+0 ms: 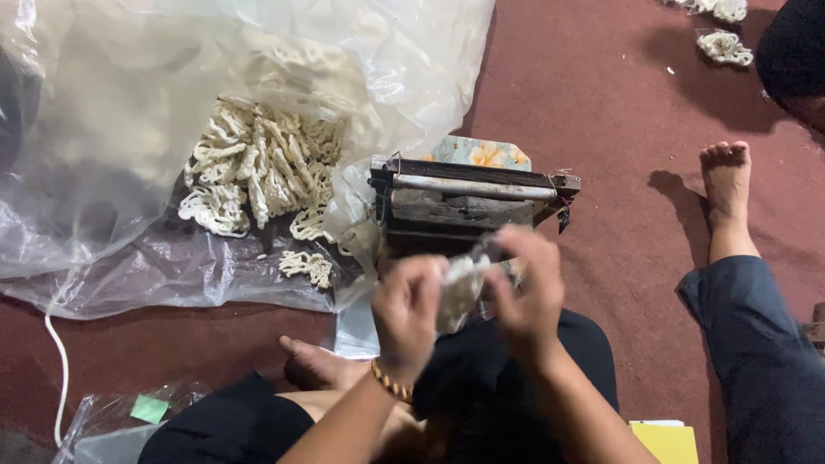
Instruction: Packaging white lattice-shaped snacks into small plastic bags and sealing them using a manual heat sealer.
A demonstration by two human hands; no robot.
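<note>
Maroon carpet floor [601, 103], the wearer seated. Left hand [406, 316] and right hand [526, 292] together pinch a small clear packet of pale crackers [460, 290], just in front of a dark metal sealer [468, 202]. A large clear plastic sack [129, 129] of loose crackers [258, 163] lies toward the carpet's far left. Risk, as judged: the thin packet may slip or spill, since only its top is pinched.

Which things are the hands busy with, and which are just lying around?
In use:
- left hand and right hand, together gripping a small clear bag of crackers
- dark metal device just beyond the hands
- big plastic sack of pale crackers

Lying about:
- yellow pad
- green slip
- white cord
- another person's foot
</note>
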